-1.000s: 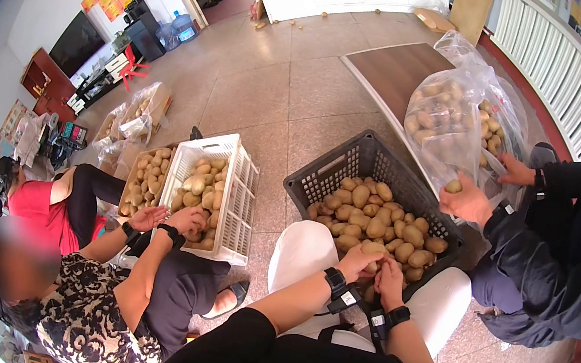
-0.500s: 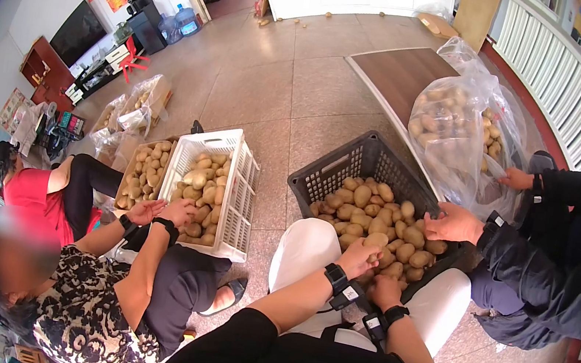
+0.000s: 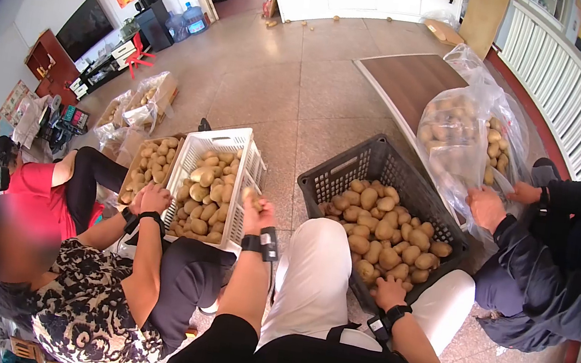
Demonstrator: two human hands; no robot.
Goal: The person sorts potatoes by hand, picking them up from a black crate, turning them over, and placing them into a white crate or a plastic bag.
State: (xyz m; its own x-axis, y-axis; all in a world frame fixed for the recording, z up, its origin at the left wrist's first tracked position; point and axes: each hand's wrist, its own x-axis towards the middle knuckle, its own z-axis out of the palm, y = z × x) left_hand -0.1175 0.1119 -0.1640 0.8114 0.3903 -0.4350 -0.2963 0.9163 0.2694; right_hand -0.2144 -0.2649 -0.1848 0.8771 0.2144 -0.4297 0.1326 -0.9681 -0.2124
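My left hand (image 3: 260, 217) is raised beside the right wall of the white crate (image 3: 232, 229), its fingers closed round a potato (image 3: 251, 197). Inside the near end of the black crate (image 3: 331, 180), my right hand (image 3: 390, 293) has its fingers curled against a potato (image 3: 398, 271); part of the grip is hidden. A heap of potatoes (image 3: 384, 228) fills much of the black crate, which stands in front of my knees. More potatoes (image 3: 208, 188) lie in the white crate to the left.
At left, a person's hands (image 3: 153, 199) are at the white crate's edge. A cardboard box of potatoes (image 3: 153, 162) stands beyond it. On the right, another person's hand (image 3: 487, 209) touches a clear plastic bag (image 3: 453, 130) of potatoes by a brown board (image 3: 409, 76).
My left hand has moved left from the black crate to beside the white crate, carrying a potato. My right hand stays in the black crate. The right-hand person's near hand moved from crate to bag.
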